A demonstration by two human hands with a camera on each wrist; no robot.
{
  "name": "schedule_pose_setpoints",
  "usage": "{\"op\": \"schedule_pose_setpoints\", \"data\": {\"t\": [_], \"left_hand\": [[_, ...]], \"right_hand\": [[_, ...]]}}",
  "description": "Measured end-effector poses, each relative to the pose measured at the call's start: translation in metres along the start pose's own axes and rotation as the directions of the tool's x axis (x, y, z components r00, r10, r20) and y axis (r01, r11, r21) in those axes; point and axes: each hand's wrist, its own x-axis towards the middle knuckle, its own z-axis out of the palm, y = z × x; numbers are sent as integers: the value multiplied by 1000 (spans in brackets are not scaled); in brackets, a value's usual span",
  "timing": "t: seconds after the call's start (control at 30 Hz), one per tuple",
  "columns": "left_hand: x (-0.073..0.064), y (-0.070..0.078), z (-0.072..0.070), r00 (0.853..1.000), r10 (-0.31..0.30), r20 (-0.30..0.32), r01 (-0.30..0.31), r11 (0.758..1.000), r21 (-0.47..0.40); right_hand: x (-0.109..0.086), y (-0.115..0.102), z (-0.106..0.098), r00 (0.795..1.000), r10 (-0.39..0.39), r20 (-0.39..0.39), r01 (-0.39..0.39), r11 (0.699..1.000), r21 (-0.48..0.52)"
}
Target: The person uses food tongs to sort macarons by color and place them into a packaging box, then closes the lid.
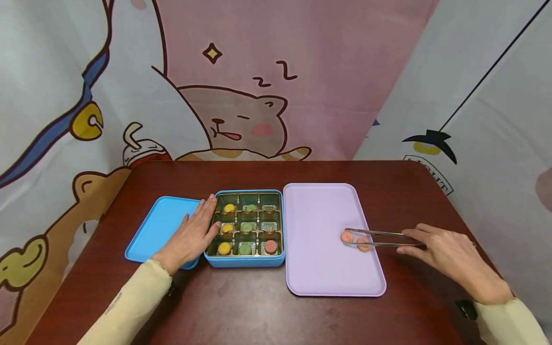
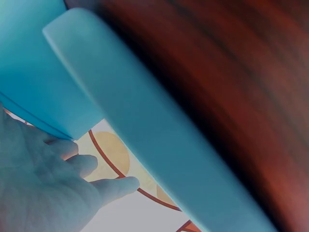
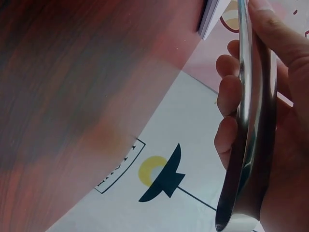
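Fingers (R) [image 3: 229, 95] grip tongs [image 3: 260, 145], part-hiding an orange pc [image 1: 364, 248]; L fingers [image 1: 209, 206] straight by box [image 1: 244, 262].

Soft glare on the tabletop [image 1: 235, 292]

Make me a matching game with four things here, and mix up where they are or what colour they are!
Things
1. yellow pieces
2. tongs
3. green pieces
4. tray

Places and colours
A. in the middle column of the box
B. light purple
C. in the left column of the box
D. held by the right hand

Right pairs: 1-C, 2-D, 3-A, 4-B
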Motion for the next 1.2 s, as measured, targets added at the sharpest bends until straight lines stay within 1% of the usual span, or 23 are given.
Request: {"op": "schedule_pose_setpoints", "data": {"t": [0.1, 0.23, 0.4, 0.63, 0.73, 0.87, 1.2], "left_hand": [[0, -1, -1, 1000, -4, 1, 4, 1000, -1], [0, -1, -1, 1000, -7, -1, 7, 1000, -4], [1, -1, -2, 1000, 3, -3, -3, 1000, -12], [1, -1, -3, 1000, 11, -4, -11, 1000, -6], [2, -1, -3, 1000, 14, -6, -14, 1000, 0], [1, 0, -2, 1000, 14, -8, -14, 1000, -2], [1, 0, -3, 999, 29, -15, -28, 1000, 12]], "right_hand": [[3, 1, 1, 1000, 0, 6, 0, 1000, 7], [6, 1, 1, 1000, -19, -6, 19, 1000, 13], [8, 1, 0, 999, -25, -36, 26, 1000, 17], [17, -11, -3, 996, -20, -89, 25, 998, 51], [24, -19, -5, 994, -23, -106, 30, 997, 69], [37, -31, -7, 994, -33, -107, 43, 994, 96], [73, -59, -9, 983, -103, -149, 128, 978, 165]]}}
